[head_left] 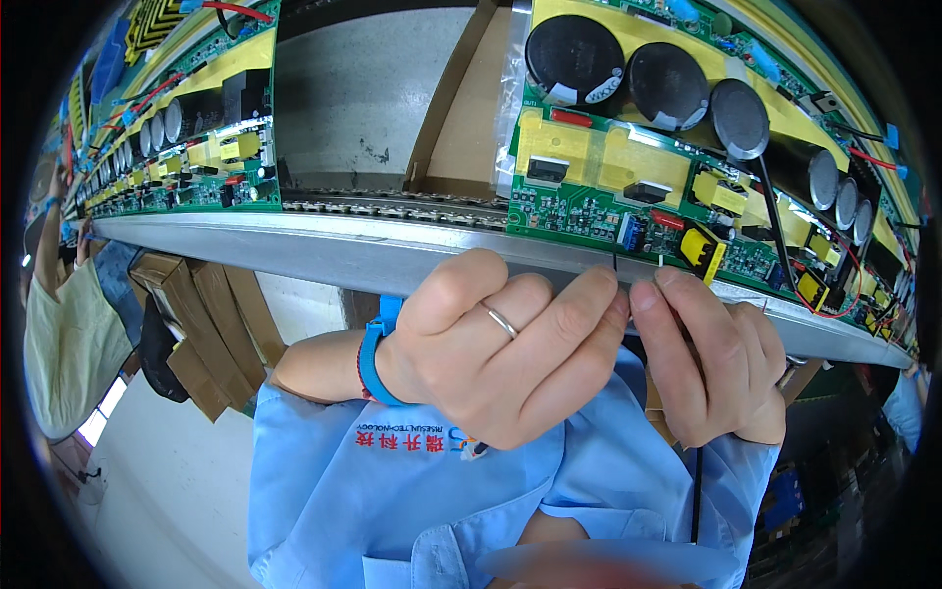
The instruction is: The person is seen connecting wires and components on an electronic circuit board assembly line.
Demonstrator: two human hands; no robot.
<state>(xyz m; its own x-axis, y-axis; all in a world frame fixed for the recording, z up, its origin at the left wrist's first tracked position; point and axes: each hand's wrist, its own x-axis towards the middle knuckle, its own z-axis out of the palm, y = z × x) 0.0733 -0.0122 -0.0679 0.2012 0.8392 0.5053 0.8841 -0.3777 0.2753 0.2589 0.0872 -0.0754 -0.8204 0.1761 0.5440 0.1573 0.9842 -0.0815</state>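
My left hand (510, 344), with a ring and a blue wrist strap (373, 353), is closed in a pinch. Above its fingertips pokes a thin black wire end (614, 263). Close beside it, my right hand (711, 353) pinches a black wire (698, 491), which hangs down below that hand. A small white tip (660, 261) shows over the right fingertips. Both hands are just in front of a green circuit board (599, 208) with large black round capacitors (574, 59), yellow-wrapped parts and a small yellow transformer (700, 250). Whether the two wire ends belong to one wire is hidden.
The board stands on a line with a metal rail (392, 245) and a chain (392, 204). Another board (177, 196) is farther left. Cardboard boxes (211, 314) stand on the floor at left, near another person (74, 344). A black lead (772, 211) and a red wire (857, 285) loop over the near board.
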